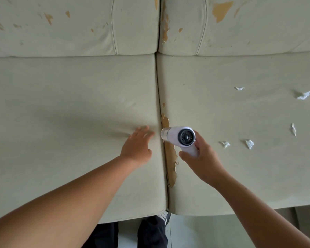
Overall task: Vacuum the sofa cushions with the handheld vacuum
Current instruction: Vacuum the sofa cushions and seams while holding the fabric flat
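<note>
A pale cream sofa fills the view, with a left seat cushion [70, 108] and a right seat cushion [231, 167] split by a dark seam. My right hand [202, 161] grips the handle of a white handheld vacuum [177, 136]. Its nozzle points left at the seam, over a strip where the cover has peeled to tan. My left hand [138, 145] lies flat with spread fingers on the left cushion, pressing it down just left of the seam. Several white paper scraps [250, 144] lie scattered on the right cushion.
Two back cushions [79, 29] with peeled tan patches stand behind the seats. My dark trouser legs and a shoe [161, 221] show below the sofa's front edge, on a pale floor [204, 233].
</note>
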